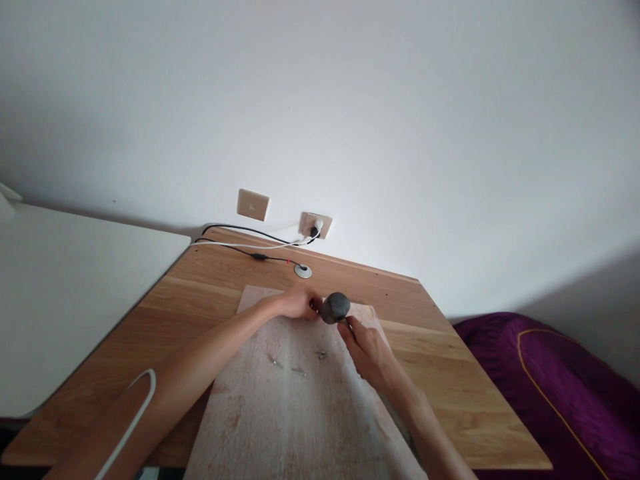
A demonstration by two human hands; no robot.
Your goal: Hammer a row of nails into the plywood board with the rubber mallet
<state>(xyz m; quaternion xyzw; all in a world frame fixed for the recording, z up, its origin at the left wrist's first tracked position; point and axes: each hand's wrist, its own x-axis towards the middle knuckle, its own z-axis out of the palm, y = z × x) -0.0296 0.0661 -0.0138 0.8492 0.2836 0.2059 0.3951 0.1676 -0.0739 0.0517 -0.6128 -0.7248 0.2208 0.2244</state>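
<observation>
My right hand (pixel 364 343) is closed around the handle of a mallet (pixel 335 308) with a dark grey, rounded head. The mallet's head is close beside my left hand (pixel 299 302), over the far end of a pale, worn wooden board (pixel 280 427). My left fingers are curled in a pinch at the board, and whatever they may hold is hidden behind the fingers and the mallet. Nearer to me, several small metal screws or nails (pixel 321 355) lie loose on the board, too small to tell which.
The board rests on a wooden table (pixel 475 413) against a white wall. Cables (pixel 257 256) run along the table's back edge to a wall socket (pixel 316 225) and a round grommet (pixel 303 271). A white panel (pixel 85 287) is at left, a purple cloth-covered thing (pixel 545 393) at right. A white cord (pixel 137 413) crosses my left forearm.
</observation>
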